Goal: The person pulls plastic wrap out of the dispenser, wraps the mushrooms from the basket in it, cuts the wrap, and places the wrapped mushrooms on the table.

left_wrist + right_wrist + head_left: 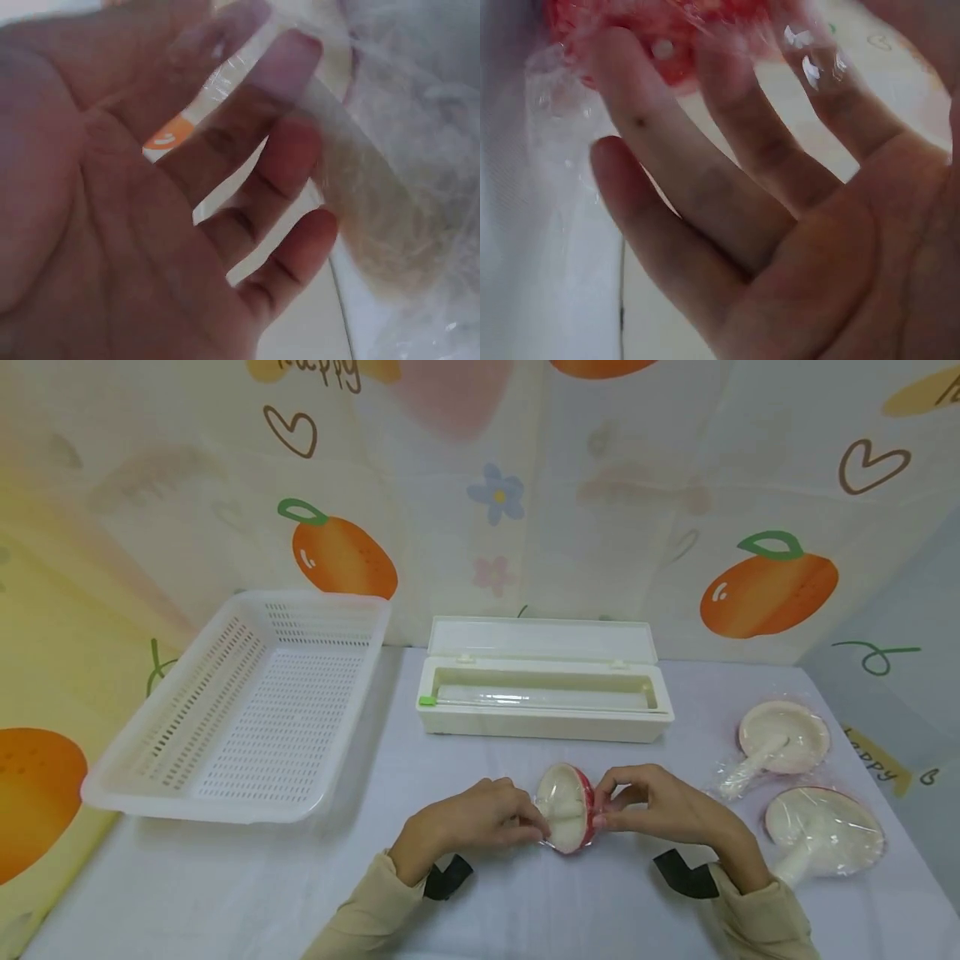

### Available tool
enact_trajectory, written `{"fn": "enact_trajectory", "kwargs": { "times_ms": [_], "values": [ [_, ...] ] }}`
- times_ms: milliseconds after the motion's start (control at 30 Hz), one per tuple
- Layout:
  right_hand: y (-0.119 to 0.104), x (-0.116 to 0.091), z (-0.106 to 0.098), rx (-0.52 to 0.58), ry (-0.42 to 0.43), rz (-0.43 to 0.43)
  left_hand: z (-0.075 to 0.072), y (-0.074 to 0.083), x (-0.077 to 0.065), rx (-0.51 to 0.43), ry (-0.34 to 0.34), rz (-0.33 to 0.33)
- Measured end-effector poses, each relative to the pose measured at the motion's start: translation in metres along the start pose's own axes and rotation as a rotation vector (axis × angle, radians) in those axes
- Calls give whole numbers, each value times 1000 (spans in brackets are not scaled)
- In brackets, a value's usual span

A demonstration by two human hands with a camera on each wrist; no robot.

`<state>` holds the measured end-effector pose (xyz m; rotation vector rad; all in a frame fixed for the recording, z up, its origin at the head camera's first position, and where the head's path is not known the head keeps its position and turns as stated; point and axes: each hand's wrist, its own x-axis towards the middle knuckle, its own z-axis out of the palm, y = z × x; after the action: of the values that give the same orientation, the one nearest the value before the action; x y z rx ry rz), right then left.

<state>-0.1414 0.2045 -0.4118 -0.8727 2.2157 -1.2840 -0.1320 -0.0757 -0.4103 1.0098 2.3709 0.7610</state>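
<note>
A toy-like mushroom (564, 810) with a red cap and cream underside is tilted on its side between both hands, in clear plastic film. My right hand (660, 806) grips the red cap from the right, thumb below and fingers above. White dots show on the cap (679, 64) in the right wrist view, with film wrinkled over it. From the left, my left hand (476, 818) holds the film-covered mushroom at its underside, fingertips bent in. In the left wrist view the pale stem (390, 232) lies beside those fingertips under loose film; the thumb's tip is hidden.
Two more film-wrapped mushrooms, an upper one (787, 735) and a lower one (840, 831), lie on the right of the white table (247, 893). Behind the hands stands a white film dispenser (540, 724), lid raised, roll inside. A white perforated basket (225, 810) occupies the left.
</note>
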Motion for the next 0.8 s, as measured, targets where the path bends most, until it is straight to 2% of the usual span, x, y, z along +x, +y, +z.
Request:
{"fn": "enact_trajectory", "kwargs": {
  "times_ms": [100,167,233,300,400,567,700,800],
  "values": [
    [2,1,0,17,-9,-33,2,-2,1,-61,69,-41],
    [2,3,1,24,8,-26,4,-4,2,-57,133,-79],
    [2,5,3,25,32,9,8,-6,3,30,192,-124],
    [1,6,5,16,60,54,11,-8,4,121,219,-163],
    [2,6,6,-22,80,103,14,-8,6,200,209,-204],
    [10,4,6,-47,18,165,15,-8,7,184,159,-237],
    [19,3,6,0,-61,177,17,-8,6,160,127,-232],
    [22,4,8,22,-71,149,19,-9,6,171,114,-204]
  ]
}}
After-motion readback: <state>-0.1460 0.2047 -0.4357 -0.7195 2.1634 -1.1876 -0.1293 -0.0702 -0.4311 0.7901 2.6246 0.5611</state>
